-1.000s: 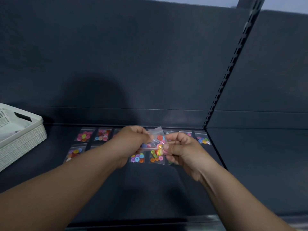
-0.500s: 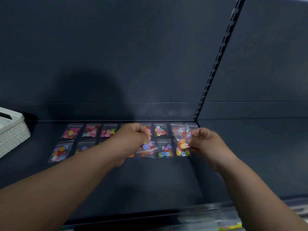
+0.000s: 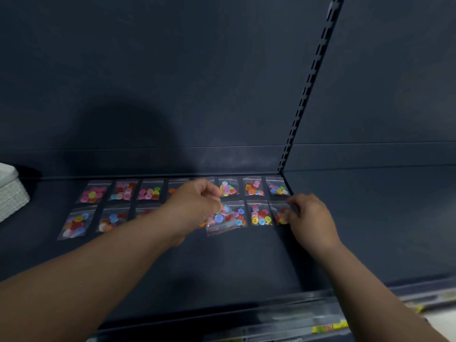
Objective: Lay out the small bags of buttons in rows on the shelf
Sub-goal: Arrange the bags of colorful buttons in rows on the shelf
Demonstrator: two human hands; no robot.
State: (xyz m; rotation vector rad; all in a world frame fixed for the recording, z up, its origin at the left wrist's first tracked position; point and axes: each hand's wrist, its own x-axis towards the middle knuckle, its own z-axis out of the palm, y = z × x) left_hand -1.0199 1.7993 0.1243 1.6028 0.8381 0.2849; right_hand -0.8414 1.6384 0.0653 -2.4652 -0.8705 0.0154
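Small clear bags of coloured buttons lie in two rows on the dark shelf (image 3: 246, 262). The back row runs from a pink-filled bag (image 3: 93, 193) to a bag (image 3: 277, 188) by the shelf divider. My left hand (image 3: 195, 206) pinches a bag with blue and pink buttons (image 3: 222, 219), tilted, over the front row's middle. My right hand (image 3: 309, 215) rests its fingertips on the last front-row bag (image 3: 281, 215) at the right end, which lies flat on the shelf. Parts of some bags are hidden under my left hand.
A white woven basket (image 3: 11, 196) sits at the left edge of the shelf. A slotted upright (image 3: 303, 95) divides this shelf bay from the one on the right. The shelf's front lip (image 3: 246, 314) runs below my forearms.
My hands have parted. The right hand carried a bag to the right end of the front row and lowered it onto the shelf. The left hand kept its bag near the middle.
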